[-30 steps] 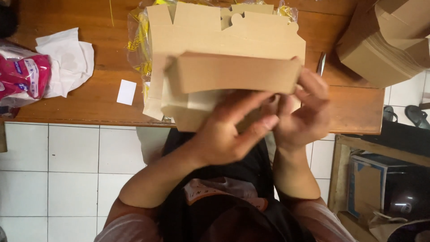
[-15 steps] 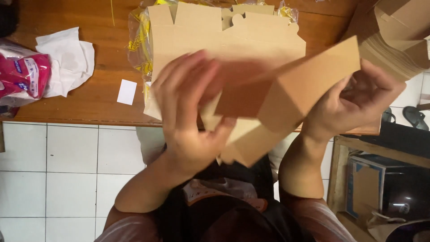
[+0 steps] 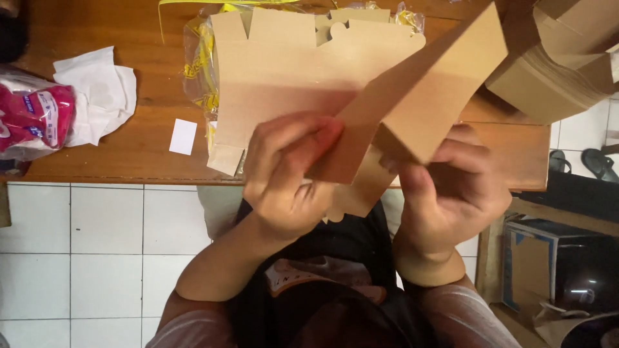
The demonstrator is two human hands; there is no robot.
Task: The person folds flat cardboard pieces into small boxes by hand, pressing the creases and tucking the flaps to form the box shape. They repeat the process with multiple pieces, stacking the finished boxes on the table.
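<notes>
My cardboard box (image 3: 412, 109) is light brown, the tabletop (image 3: 129, 154) dark brown, the far-left bag (image 3: 32, 116) pink, the floor tiles (image 3: 97, 258) white.

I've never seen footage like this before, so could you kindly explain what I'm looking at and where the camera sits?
The camera is worn on a person's head and looks down at their own bare hands; there is no machine. The left hand and right hand together grip a partly folded brown cardboard box blank. Beneath it, on the wooden table, lies a stack of flat box blanks on yellow-printed plastic wrap. A white tissue, a pink packet and a small white card lie to one side; more cardboard lies opposite.
</notes>
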